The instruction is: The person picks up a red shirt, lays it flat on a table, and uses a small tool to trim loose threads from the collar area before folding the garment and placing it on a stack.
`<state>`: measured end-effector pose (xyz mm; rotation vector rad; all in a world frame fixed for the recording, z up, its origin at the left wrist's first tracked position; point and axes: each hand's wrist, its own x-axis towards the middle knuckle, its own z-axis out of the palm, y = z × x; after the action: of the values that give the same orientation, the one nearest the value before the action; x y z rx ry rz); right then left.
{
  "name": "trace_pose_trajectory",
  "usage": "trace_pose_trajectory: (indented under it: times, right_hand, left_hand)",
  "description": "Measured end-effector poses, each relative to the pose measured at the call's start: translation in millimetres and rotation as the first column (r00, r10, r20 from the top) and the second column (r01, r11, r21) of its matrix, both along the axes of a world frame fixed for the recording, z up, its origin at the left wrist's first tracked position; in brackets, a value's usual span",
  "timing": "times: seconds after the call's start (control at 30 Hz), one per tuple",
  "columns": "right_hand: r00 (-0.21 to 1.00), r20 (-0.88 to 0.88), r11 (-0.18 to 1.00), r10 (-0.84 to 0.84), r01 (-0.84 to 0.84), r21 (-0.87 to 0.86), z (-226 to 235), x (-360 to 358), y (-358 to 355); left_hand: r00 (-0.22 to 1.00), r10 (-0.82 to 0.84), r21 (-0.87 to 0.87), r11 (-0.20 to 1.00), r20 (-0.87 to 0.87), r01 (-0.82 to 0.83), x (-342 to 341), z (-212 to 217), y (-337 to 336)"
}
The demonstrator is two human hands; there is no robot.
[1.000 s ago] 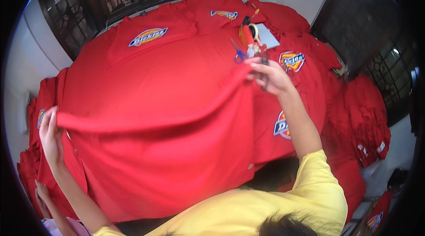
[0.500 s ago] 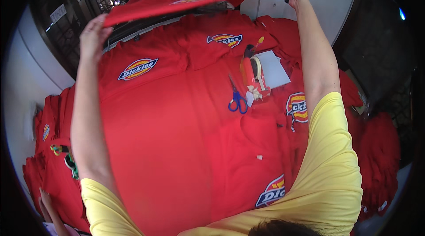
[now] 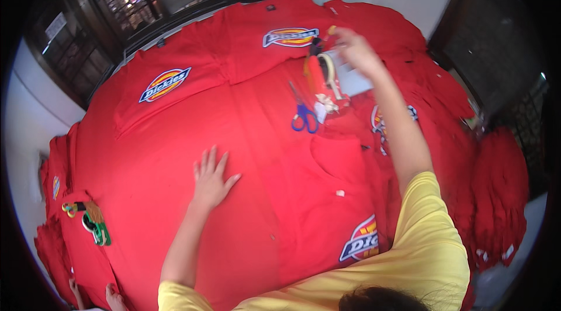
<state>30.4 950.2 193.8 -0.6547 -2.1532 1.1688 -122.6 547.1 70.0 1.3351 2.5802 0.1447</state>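
My left hand (image 3: 212, 179) lies flat, fingers spread, on smooth red fabric (image 3: 169, 200) that covers the table. My right hand (image 3: 357, 53) is stretched far forward and blurred, over a white pad of paper (image 3: 353, 82). Its fingertips come close to the yellow end of a slim tool (image 3: 332, 29); whether they touch it or hold anything I cannot make out. Beside it stands a red tape dispenser (image 3: 316, 77) with a roll of cream tape (image 3: 330, 71). Blue-handled scissors (image 3: 304, 118) lie just left of the dispenser, blades pointing away.
Red shirts with printed badges (image 3: 165, 84) lie along the far side, and a red garment (image 3: 327, 194) near my right. More red cloth (image 3: 499, 194) is heaped at right. At left are a green tape dispenser (image 3: 96, 229), yellow-handled scissors (image 3: 71, 209) and another person's hands (image 3: 114, 297).
The red shirt that both hands held stretched up is released and down at the far side. My left hand came back onto the fabric; my right moved down to the tools. The small black tool no longer shows in it.
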Motion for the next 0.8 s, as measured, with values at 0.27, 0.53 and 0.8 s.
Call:
trace_pose_trajectory:
  times: [0.27, 0.53, 0.8]
  right_hand:
    - [0.652, 0.696, 0.703, 0.303, -0.645, 0.298, -90.4, -44.7, -287.1]
    - [0.922, 0.327, 0.766, -0.206, -0.056, 0.640, -176.0, -28.7, -368.9]
    - [0.956, 0.253, 0.960, 0.151, -0.203, 0.195, -114.8, 143.1, -501.7]
  left_hand:
    - [0.974, 0.026, 0.256, 0.966, -0.223, 0.033, -6.6, -58.3, -80.3]
    - [0.956, -0.014, 0.300, 0.948, -0.292, 0.105, -1.7, -65.1, -72.4]
    - [0.918, -0.030, 0.196, 0.974, -0.395, 0.116, -21.9, -82.8, -82.5]
